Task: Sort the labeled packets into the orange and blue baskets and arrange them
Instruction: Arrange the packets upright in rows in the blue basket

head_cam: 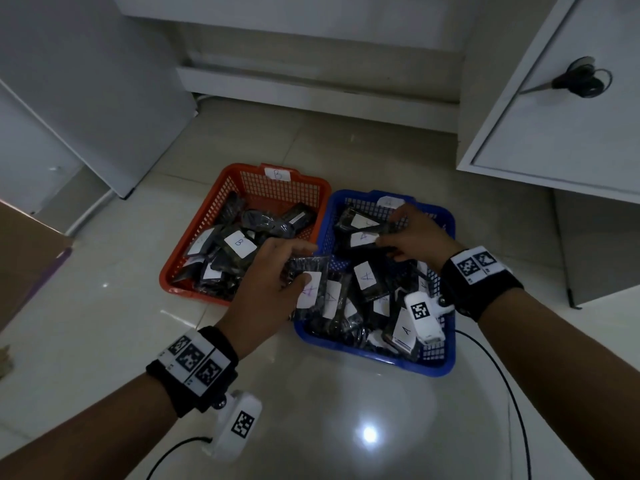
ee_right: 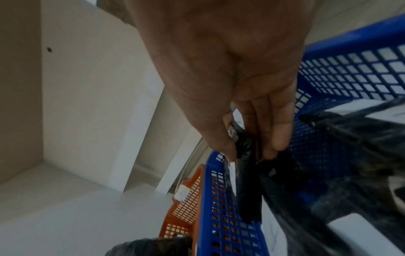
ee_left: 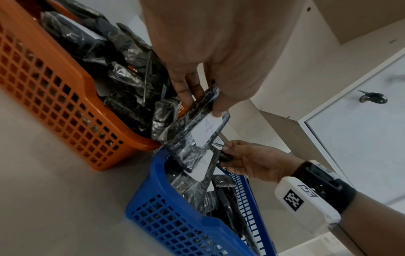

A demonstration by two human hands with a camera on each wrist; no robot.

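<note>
Item 1: orange basket [head_cam: 221, 188], sitting on the tiled floor [head_cam: 346, 427], tagged "B" on its far rim and holding a heap of dark packets, one showing a "B" label [head_cam: 240, 243].

Item 2: blue basket [head_cam: 446, 344], standing just beside the orange one on its right, touching it along the side, and holding dark packets with "A" labels.

Item 3: your left hand [head_cam: 268, 289] is pinching an "A" packet [head_cam: 310, 289] between thumb and fingers; in the left wrist view the thumb is pressing at the top of its white label. The packet is hanging over the blue basket's near left corner, close to the orange basket's rim.

Item 4: your right hand [head_cam: 414, 237] is reaching into the far end of the blue basket, with thumb and fingers closing round the edge of a second packet [ee_right: 246, 150] standing among those stacked there.

Item 5: white cabinets are bordering the floor; a black handle [head_cam: 583, 77] is showing on the right-hand door.
</note>
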